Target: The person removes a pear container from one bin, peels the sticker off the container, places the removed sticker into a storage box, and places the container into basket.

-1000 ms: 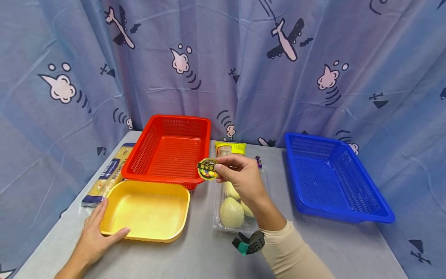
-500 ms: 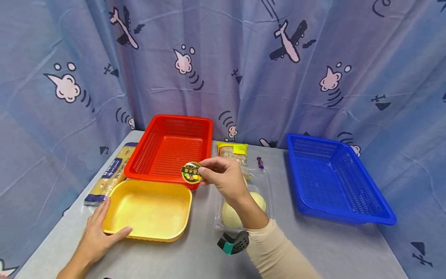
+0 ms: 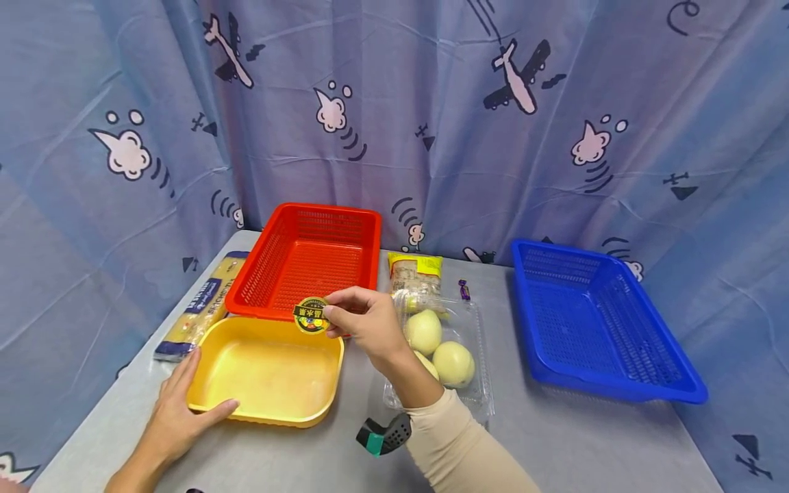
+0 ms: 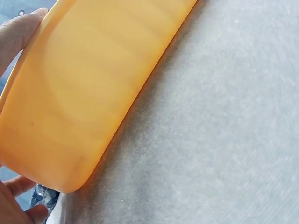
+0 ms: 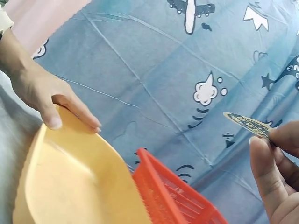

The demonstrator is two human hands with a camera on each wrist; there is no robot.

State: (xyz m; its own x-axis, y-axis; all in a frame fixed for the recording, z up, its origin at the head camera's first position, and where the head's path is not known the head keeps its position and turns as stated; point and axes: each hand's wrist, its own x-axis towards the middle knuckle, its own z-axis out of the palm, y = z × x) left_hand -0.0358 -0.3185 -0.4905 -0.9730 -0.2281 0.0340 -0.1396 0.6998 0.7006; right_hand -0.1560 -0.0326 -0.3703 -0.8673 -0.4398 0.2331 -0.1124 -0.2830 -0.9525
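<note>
Right grip (image 3: 372, 326) pinches flat round label (image 3: 311, 315); left grip (image 3: 175, 419), fingers spread, touches smooth yellow plastic basin (image 3: 271, 373), near-left corner.

The grey table (image 3: 555, 438) bears two baskets (image 3: 323, 263), a tub (image 3: 268, 373), packets (image 3: 202, 305), a clear box (image 3: 471, 318).

Right sleeve (image 3: 468, 445) is plain beige, kinda snug, with a chunky black dotted gadget (image 3: 394, 433) by the wrist, teal patch (image 3: 374, 444) included.

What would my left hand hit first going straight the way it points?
First, the yellow tub that your left hand is touching; past it, perhaps the red basket, though depth is unclear.
</note>
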